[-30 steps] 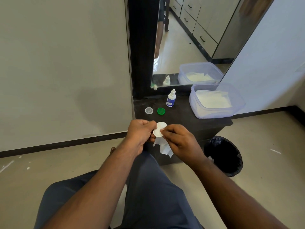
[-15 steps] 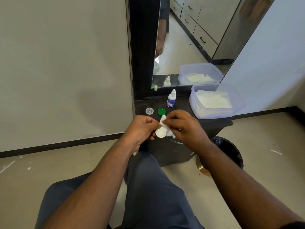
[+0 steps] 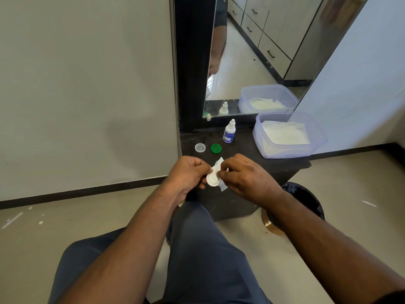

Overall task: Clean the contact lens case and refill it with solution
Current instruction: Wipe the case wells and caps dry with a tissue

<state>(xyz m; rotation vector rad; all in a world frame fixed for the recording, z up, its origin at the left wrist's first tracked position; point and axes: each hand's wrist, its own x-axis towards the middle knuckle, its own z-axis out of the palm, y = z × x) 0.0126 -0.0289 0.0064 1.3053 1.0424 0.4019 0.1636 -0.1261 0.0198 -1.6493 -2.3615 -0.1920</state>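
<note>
I am seeing bare forearms with no sleeves near the left hand (image 3: pixel 188 174) or right hand (image 3: pixel 247 178), and I am wearing dark grey-blue trousers (image 3: pixel 197 260).

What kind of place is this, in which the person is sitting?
Probably a dressing corner in a home bedroom: a tall mirror stands on a low dark vanity shelf, the mirror reflects built-in drawers and cupboards, and a small lined bin stands on the floor beside it.

Both hands' fingers (image 3: pixel 209 170) pinch a white lens case (image 3: pixel 212 179) and tissue (image 3: pixel 219 163).
</note>
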